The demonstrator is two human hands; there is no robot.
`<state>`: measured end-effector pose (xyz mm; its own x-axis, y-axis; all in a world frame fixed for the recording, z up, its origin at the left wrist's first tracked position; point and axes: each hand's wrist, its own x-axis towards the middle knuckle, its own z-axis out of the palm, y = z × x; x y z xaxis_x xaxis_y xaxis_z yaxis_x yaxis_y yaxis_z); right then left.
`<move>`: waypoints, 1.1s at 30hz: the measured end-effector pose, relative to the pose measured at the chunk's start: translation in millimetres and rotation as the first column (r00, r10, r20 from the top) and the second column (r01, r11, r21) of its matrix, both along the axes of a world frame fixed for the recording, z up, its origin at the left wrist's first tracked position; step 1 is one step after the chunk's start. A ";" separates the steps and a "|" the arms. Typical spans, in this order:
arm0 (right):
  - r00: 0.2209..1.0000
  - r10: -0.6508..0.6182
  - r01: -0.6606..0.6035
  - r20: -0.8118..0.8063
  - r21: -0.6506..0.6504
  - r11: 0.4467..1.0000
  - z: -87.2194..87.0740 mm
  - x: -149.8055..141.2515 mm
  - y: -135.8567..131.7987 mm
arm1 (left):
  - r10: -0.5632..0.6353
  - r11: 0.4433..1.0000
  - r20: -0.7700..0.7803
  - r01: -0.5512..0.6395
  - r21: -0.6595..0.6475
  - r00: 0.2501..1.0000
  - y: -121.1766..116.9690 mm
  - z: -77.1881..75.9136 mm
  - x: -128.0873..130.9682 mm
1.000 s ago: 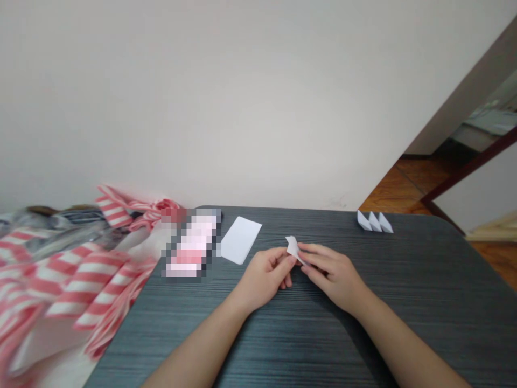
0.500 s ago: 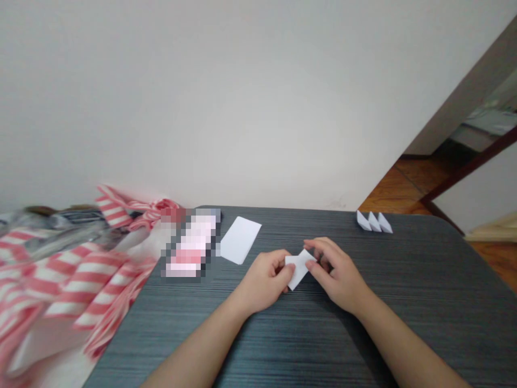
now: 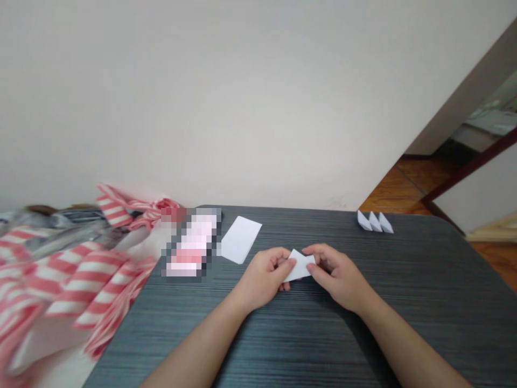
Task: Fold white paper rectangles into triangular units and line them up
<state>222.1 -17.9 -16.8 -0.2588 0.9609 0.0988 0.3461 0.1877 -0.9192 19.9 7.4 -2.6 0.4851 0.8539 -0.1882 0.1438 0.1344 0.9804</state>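
Between my two hands is a small white folded paper (image 3: 299,267), held just above the dark table (image 3: 283,345). My left hand (image 3: 266,276) is closed on its left side, thumb on top and the other fingers curled behind. On the right side, my right hand (image 3: 338,275) pinches it with the thumb on the front face; the index finger arches over the upper edge. A notch shows in the paper's top edge, with a point on either side. Its back is hidden from me.
Left of my hands lie flat white sheets of paper (image 3: 241,240). Beside them is a pixelated flat object (image 3: 193,245). Three folded white paper pieces (image 3: 375,221) stand lined up at the back right. Red-and-white striped cloth (image 3: 81,275) is heaped at the left; a wall (image 3: 258,108) rises behind.
The paper was first tilted nearly edge-on, then turned its broad face up and rotated between my fingers. My hands shifted only slightly. The other things stayed in place.
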 end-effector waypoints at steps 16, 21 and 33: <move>0.985 0.139 -0.160 0.098 0.256 0.953 9.2 6.1 2.7 | -0.023 0.999 0.085 0.026 -0.037 0.996 2.0 1.9 -0.9; 0.990 0.091 -0.120 0.105 0.306 0.944 13.8 3.8 3.2 | -0.064 0.998 0.006 0.064 0.010 0.998 -0.1 4.9 -1.2; 0.991 0.022 -0.062 0.131 0.307 0.950 14.6 1.4 4.2 | -0.117 0.990 -0.037 0.120 0.076 0.992 -1.1 5.9 -1.6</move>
<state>223.5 -13.8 -2.2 -0.3273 0.8762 0.3538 0.4401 0.4727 -0.7635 18.3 6.3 3.2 0.5787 0.8033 -0.1406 0.1861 0.0379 0.9818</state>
